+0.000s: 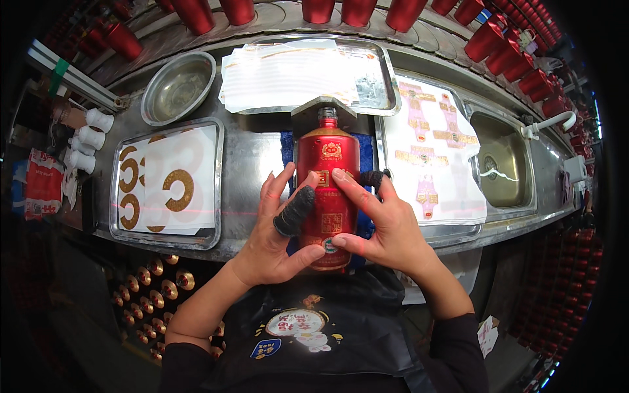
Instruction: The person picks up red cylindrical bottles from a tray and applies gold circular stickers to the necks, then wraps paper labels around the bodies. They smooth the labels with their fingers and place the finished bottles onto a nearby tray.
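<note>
A red bottle (333, 208) with a gold shoulder and gold decals lies on its back in front of me, its dark neck pointing away. My left hand (265, 247) is at its left side with fingers spread. Its black-covered index finger touches the bottle's front, and its thumb lies by a small round green-and-white mark near the base. From the right, my right hand (397, 230) rests its index fingertip on a gold decal and its thumb near the same round mark. Another right finger, with a black cover, sits along the bottle's side. Blue cloth (286, 145) shows beneath the bottle.
Left stands a tray (220, 196) of sheets with gold C-shaped decals, behind it a metal bowl (151, 118). White sheets (282, 75) lie in a far tray; decal sheets (452, 187) lie right, beside a sink (524, 202). Red bottles (239, 10) line the back conveyor (278, 19).
</note>
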`<state>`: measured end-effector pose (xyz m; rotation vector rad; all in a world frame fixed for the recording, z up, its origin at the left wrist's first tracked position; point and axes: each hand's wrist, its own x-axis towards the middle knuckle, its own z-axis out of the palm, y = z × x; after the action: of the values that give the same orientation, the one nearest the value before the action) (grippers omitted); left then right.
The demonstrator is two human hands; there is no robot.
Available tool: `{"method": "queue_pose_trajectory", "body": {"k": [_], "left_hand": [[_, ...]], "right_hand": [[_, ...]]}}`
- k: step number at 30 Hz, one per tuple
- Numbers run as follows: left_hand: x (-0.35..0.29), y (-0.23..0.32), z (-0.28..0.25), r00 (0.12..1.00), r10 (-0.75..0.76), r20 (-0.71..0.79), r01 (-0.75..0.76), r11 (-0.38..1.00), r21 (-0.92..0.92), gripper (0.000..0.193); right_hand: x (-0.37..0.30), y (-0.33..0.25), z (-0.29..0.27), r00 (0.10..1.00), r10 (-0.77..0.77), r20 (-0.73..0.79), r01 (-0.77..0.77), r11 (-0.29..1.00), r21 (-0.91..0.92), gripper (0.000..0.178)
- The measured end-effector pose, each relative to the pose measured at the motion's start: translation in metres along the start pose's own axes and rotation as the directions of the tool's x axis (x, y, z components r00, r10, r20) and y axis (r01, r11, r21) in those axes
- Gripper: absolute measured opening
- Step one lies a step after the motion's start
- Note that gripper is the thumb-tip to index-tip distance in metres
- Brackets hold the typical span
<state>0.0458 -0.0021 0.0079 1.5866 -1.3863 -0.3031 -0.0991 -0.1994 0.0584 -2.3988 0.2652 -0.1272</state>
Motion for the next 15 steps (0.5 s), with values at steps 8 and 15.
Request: {"method": "queue_pose_trajectory", "body": {"k": [8, 15], "left_hand": [[-0.0003, -0.0039, -0.0001, 0.999, 0.037, -0.016, -0.037, 0.999, 0.001, 0.087], [-0.0019, -0.0046, -0.0014, 0.999, 0.039, 0.001, -0.039, 0.999, -0.01, 0.085]], "right_hand": [[-0.001, -0.0002, 0.0022, 1.0, -0.007, -0.015, 0.007, 1.0, -0.012, 0.084], [-0.0002, -0.0062, -0.0012, 0.994, 0.082, 0.066, -0.083, 0.996, 0.01, 0.087]]}}
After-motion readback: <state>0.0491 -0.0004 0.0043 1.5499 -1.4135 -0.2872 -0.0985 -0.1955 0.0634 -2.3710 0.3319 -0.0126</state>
